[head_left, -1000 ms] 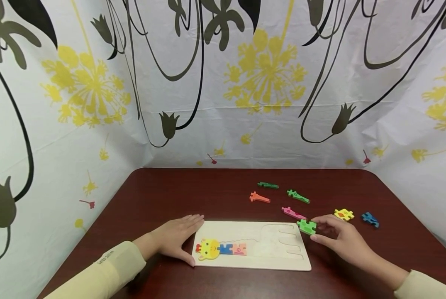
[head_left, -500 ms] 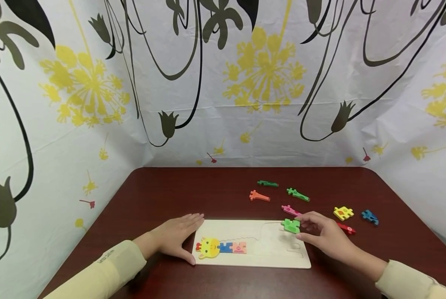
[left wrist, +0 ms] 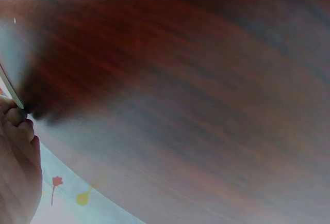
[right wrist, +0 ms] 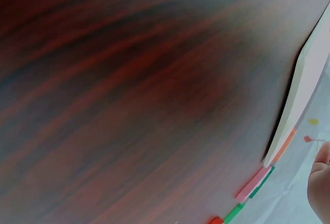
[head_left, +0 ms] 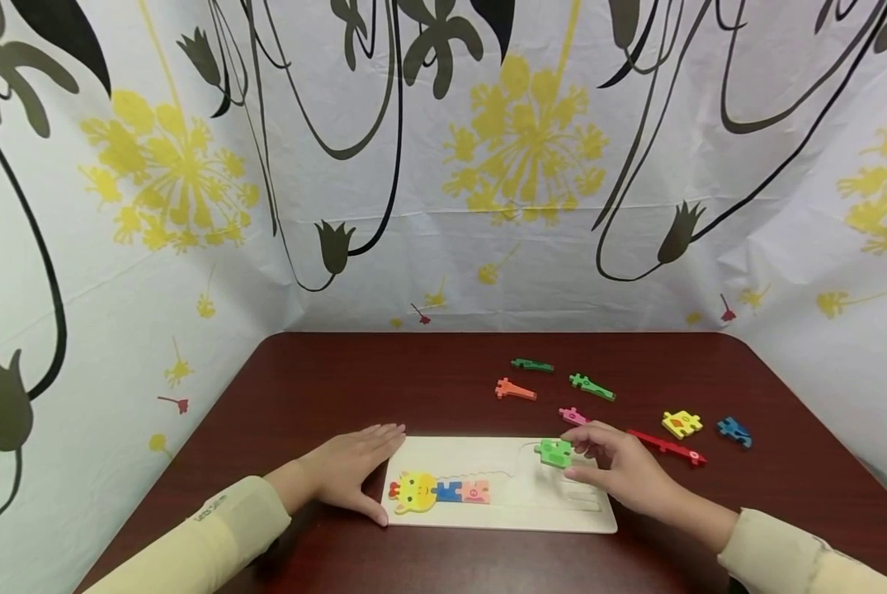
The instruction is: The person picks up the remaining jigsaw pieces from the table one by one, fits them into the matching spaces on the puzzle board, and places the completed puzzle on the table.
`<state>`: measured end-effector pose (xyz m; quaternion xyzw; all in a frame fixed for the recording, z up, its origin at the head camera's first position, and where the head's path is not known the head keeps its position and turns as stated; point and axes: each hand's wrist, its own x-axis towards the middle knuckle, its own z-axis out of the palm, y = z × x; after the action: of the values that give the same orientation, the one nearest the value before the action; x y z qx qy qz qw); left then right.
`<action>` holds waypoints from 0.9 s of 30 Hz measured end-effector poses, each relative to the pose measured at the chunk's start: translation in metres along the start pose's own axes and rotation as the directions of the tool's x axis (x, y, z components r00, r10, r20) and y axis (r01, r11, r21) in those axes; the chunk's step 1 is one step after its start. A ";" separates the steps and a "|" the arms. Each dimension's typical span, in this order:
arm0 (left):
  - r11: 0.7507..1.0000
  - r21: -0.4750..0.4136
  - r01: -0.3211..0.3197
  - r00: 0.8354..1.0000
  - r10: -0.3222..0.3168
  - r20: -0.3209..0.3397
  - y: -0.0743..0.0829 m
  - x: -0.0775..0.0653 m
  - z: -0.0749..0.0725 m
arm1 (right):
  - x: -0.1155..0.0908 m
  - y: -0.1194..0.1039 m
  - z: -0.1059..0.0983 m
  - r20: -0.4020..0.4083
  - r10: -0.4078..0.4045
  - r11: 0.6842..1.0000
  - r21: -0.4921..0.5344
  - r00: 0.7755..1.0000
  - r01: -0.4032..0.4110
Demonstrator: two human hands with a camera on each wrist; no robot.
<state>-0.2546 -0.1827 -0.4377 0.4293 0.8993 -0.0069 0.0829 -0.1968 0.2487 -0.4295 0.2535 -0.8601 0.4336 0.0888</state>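
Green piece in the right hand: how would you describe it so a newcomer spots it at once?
On the dark reddish table, find the pale board. Over its right part, the right hand pinches a bright green, blocky puzzle piece. Unlike the two slim green pieces lying beyond the board, it is wide and held.

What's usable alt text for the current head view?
A person's right hand pinches a bright green jigsaw piece over a pale rectangular puzzle board, while the left hand rests against its left edge. The board holds a yellow giraffe head, blue piece and pink piece; more coloured pieces lie on the dark red-brown table.
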 end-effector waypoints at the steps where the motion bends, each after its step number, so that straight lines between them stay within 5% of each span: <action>1: 1.000 -0.002 -0.001 1.000 0.001 0.000 0.000 0.000 0.000 | 0.001 0.000 0.001 0.003 -0.005 1.000 0.002 1.000 0.005; 18: 1.000 -0.001 0.020 1.000 -0.020 0.003 0.001 0.000 0.000 | 0.010 0.000 0.022 0.056 -0.085 0.993 0.092 0.995 0.080; 27: 1.000 0.006 0.016 1.000 -0.016 0.000 0.001 -0.001 -0.001 | 0.012 -0.004 0.032 0.120 -0.018 0.994 0.110 0.993 0.004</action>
<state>-0.2536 -0.1823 -0.4364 0.4223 0.9027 -0.0102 0.0818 -0.2029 0.2173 -0.4414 0.2885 -0.8374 0.4636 0.0249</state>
